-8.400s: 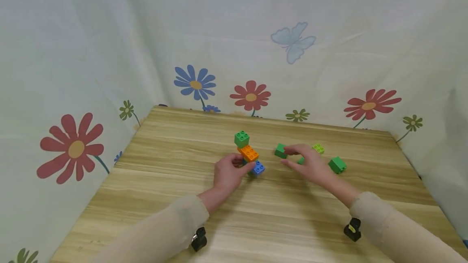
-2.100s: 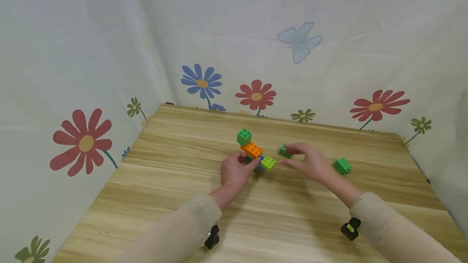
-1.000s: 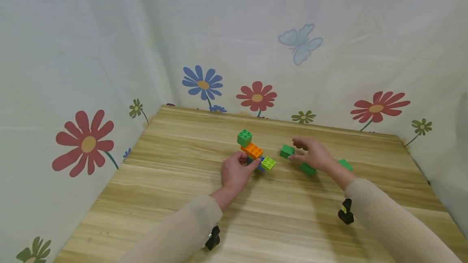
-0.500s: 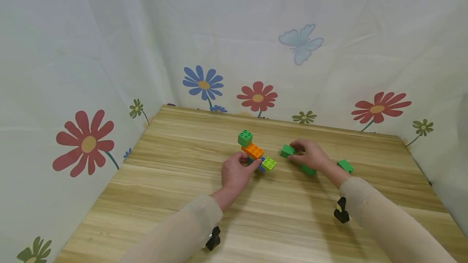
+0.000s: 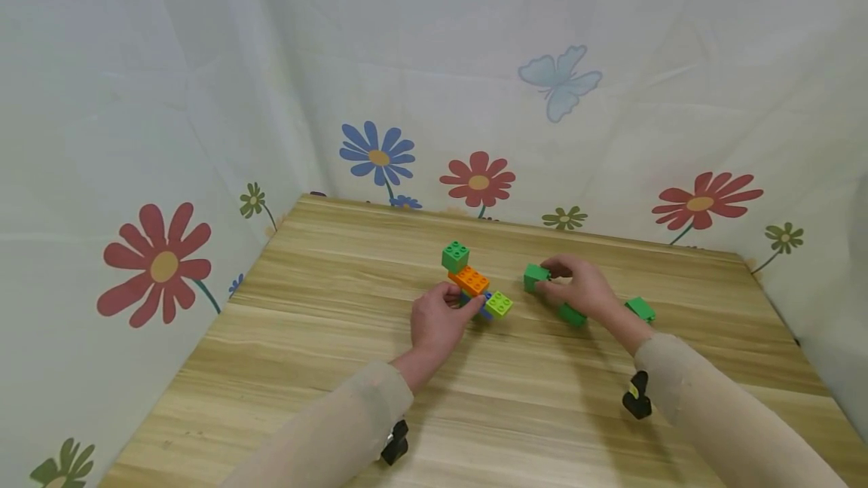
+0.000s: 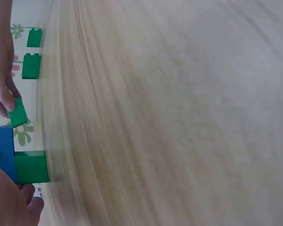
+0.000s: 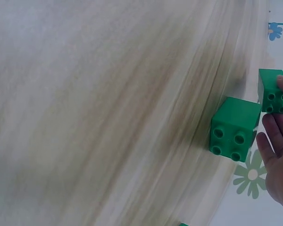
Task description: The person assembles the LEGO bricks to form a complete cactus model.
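Working over a wood-grain table (image 5: 508,398), left hand (image 5: 437,322) gripping a stacked toy-brick build (image 5: 475,286), right hand (image 5: 579,288) pinching a green four-stud brick (image 5: 535,277).

The build's long axis slants from beyond the left fingertips to just right of the left thumb tip; its orange eight-stud brick (image 5: 468,279) follows that line, studs up, past the thumb, with a blue brick (image 6: 6,153) showing lower, partly behind the thumb, and a green base brick (image 6: 32,167) under the blue. The pinched brick lies between right thumb and fingertips, studs pointing back toward the palm. One loose green brick (image 5: 573,315) lies below the right hand, a second green brick (image 5: 640,309) right of the wrist, both studs rightward. A green top brick (image 5: 455,257) caps the orange's far end; a lime brick (image 5: 499,304) sits right of the left thumb tip.
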Demonstrator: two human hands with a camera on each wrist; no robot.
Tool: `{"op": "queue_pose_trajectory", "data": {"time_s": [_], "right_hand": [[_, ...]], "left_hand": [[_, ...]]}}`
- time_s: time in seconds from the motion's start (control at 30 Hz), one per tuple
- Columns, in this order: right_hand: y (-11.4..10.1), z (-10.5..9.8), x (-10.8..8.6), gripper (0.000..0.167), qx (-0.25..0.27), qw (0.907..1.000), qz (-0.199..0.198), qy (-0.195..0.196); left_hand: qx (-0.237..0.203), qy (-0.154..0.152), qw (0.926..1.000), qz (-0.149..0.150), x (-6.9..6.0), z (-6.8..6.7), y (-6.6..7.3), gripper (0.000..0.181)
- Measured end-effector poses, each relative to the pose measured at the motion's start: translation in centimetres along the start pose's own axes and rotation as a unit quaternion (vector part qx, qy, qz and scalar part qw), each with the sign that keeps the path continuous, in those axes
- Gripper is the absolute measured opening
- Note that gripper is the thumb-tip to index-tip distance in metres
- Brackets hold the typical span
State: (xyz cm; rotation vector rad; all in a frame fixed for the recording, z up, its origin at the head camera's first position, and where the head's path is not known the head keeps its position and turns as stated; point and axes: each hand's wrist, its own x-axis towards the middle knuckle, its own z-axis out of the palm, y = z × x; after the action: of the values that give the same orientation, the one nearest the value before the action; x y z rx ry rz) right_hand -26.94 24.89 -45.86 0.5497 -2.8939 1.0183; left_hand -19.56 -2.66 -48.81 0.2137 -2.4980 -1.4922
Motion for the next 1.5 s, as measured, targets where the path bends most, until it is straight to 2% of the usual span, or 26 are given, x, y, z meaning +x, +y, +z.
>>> {"op": "queue_pose_trajectory", "data": {"time_s": [0.3,0.5,0.73,0.83,1.03,1.3,1.5], "right_hand": [[-0.2,-0.9,-0.4,0.032,-0.047,0.9979,-0.044,0.007],[-0.3,-1.6,-0.4,0.028,-0.098,0.9916,-0.083,-0.014],[-0.2,-1.5,0.2,0.03,-0.133,0.9857,-0.088,-0.054],[-0.1,-1.2,0.4,0.032,-0.126,0.9856,-0.097,-0.059],[0.0,-0.6,0.4,0.036,-0.101,0.9888,-0.102,-0.041],[0.3,0.3,0.2,0.04,-0.065,0.9945,-0.078,-0.026],[0.4,0.3,-0.4,0.055,-0.043,0.9973,-0.056,-0.02]], "left_hand": [[0.0,-0.003,1.0,0.001,0.0,-0.1,-0.1,0.039],[-0.001,-0.005,1.0,0.004,-0.1,-0.2,0.1,0.038],[-0.002,-0.004,1.0,0.008,-0.1,-0.3,0.1,0.04],[-0.001,-0.003,1.0,0.009,-0.2,-0.4,0.2,0.04],[0.002,-0.004,0.9999,0.009,-0.3,-0.4,0.2,0.04],[0.002,-0.006,1.0,-0.001,-0.3,-0.3,0.3,0.041],[0.002,-0.006,1.0,-0.003,-0.3,-0.3,0.4,0.04]]}}
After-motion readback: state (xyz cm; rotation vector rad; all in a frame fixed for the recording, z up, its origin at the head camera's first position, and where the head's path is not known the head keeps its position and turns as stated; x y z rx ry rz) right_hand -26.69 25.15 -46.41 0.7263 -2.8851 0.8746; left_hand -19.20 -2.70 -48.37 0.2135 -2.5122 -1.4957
